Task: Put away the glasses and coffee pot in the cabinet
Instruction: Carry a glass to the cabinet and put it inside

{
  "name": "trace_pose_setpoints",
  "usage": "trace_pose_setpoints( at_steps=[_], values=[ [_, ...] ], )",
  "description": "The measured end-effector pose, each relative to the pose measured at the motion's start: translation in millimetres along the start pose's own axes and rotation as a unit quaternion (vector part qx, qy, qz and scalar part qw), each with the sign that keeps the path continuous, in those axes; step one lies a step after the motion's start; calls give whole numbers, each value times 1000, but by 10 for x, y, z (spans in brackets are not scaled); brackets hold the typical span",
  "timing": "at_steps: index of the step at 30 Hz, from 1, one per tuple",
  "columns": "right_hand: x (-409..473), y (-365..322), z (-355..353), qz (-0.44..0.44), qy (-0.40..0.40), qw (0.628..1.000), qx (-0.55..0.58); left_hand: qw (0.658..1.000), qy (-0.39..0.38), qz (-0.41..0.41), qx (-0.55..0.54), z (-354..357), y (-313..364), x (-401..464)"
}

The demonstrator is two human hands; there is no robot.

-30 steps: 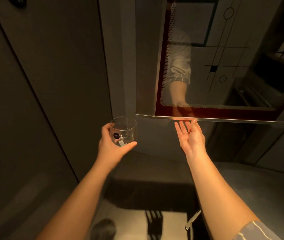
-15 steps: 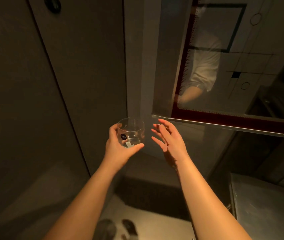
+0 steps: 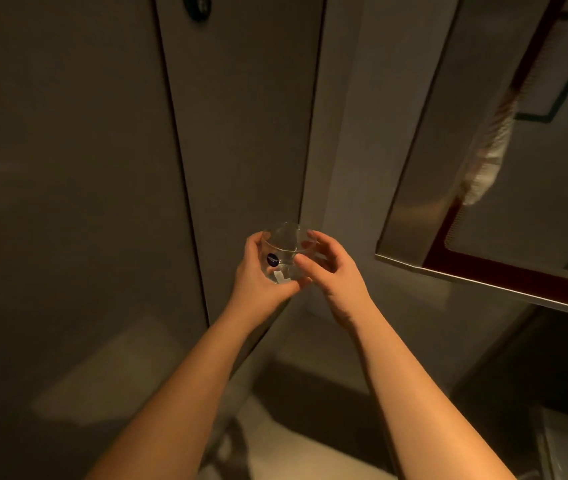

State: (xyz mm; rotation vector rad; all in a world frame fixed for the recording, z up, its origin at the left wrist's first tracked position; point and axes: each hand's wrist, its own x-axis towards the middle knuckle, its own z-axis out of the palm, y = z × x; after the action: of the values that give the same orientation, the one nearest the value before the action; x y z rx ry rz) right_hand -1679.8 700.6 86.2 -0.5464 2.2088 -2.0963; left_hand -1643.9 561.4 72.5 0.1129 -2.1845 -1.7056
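Both hands, the left hand (image 3: 258, 275) and the right hand (image 3: 336, 271), held one glass (image 3: 284, 252) in the air near the cabinet door (image 3: 414, 150). Nothing looked put away yet; no coffee pot showed.

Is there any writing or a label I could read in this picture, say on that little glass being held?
Round dark sticker on the glass: it bears light marks, too small and blurred to read.
White tag low on the glass: no legible print.
Glass-fronted door at upper right: only reflected lines, no words.
Nothing else carries text. The left hand and right hand both hold the glass.
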Motion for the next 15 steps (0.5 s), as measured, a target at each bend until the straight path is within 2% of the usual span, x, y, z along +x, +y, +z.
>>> trace_pose_setpoints(
  at_steps=[5, 15],
  values=[
    [479, 115, 186, 3, 41, 999, 26, 999, -15, 24, -15, -94, -167, 551],
    [1493, 268, 414, -19, 151, 987, 42, 990, -111, 48, -72, -103, -539, 1877]
  ],
)
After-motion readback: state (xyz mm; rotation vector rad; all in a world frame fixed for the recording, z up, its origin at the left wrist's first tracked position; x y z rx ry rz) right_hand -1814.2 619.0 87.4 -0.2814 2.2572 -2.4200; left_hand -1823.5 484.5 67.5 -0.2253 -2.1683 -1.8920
